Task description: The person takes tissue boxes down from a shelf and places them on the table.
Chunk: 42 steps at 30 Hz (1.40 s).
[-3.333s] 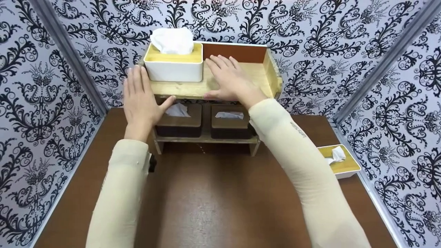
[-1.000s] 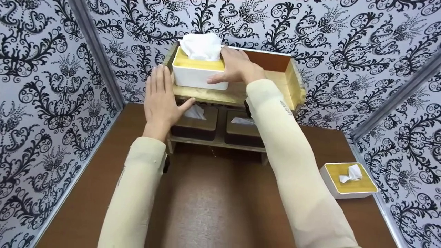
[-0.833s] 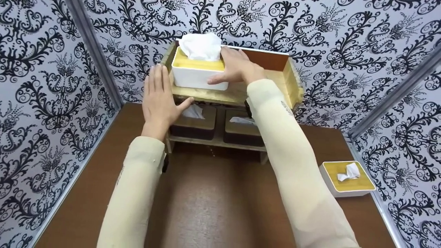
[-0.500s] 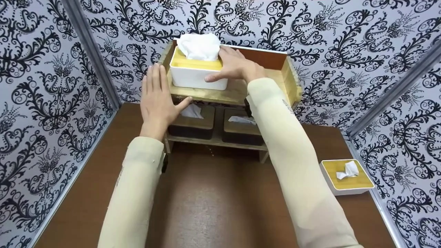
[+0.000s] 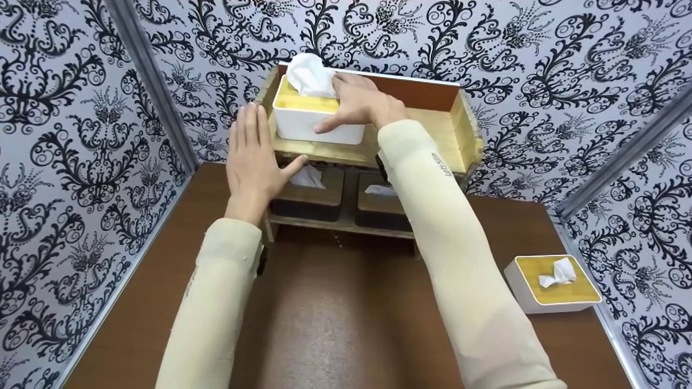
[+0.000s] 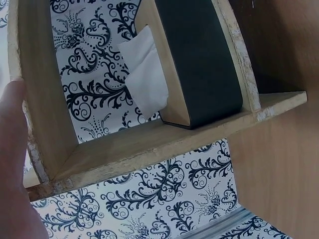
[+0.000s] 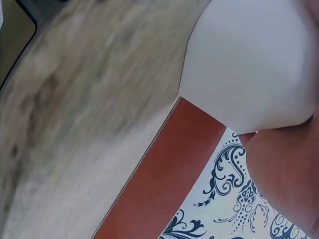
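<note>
A white tissue box with a yellow wooden lid and a tuft of tissue stands at the left end of the wooden shelf's top tier. Across this box's right part, my right hand holds it, thumb on the front wall and fingers over the lid by the tissue. In the right wrist view, the fingers lie at the far side of the white wall. My left hand rests straight-fingered along the shelf's left side, thumb stretched out at the front edge.
Two dark tissue boxes with wooden lids, a left one and a right one, sit on the lower tier. Another white tissue box stands on the brown table at the right edge. Patterned walls enclose the back and sides.
My right hand has come from above the bare shelf onto the tissue box, then slid further left over its lid, pushing the tissue tuft leftward. My left hand stays on the shelf's side.
</note>
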Tool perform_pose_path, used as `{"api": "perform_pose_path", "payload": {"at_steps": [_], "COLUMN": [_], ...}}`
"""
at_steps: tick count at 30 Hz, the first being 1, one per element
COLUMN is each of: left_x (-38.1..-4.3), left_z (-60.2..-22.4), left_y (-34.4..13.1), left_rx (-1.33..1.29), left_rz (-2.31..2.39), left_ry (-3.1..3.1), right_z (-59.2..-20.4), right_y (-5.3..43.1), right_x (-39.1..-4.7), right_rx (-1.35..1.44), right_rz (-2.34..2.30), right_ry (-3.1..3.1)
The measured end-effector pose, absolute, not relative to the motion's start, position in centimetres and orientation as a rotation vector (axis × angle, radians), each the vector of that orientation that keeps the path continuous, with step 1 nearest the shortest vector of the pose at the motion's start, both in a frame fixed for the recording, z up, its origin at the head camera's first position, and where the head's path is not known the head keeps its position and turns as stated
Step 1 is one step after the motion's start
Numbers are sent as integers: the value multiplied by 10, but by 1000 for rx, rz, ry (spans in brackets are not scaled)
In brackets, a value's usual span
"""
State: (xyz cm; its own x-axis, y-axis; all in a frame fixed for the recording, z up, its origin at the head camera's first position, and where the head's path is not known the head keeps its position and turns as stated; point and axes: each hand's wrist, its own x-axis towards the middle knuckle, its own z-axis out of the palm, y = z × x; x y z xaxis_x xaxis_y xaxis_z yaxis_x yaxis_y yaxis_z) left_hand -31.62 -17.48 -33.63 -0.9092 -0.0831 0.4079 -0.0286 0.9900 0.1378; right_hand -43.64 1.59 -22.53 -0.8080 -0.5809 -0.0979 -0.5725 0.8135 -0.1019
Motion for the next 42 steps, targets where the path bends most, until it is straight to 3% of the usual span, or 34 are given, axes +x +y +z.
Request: {"api": "perform_pose_path", "payload": {"at_steps": [17, 27, 42], "left_x": [-315, -317, -318], "left_z": [-333, -334, -334], "left_y": [-178, -176, -177], "left_rx": [94, 89, 77], "left_rz": [-211, -225, -221], "left_ry": [-2741, -2753, -2746], "right_z": [-222, -220, -220], "right_y": [19, 49, 83], "right_x": [-424, -412, -373], "right_rx": [-966, -852, -987], "right_rz": [-135, -191, -218], "right_ry": [2961, 3052, 3107]}}
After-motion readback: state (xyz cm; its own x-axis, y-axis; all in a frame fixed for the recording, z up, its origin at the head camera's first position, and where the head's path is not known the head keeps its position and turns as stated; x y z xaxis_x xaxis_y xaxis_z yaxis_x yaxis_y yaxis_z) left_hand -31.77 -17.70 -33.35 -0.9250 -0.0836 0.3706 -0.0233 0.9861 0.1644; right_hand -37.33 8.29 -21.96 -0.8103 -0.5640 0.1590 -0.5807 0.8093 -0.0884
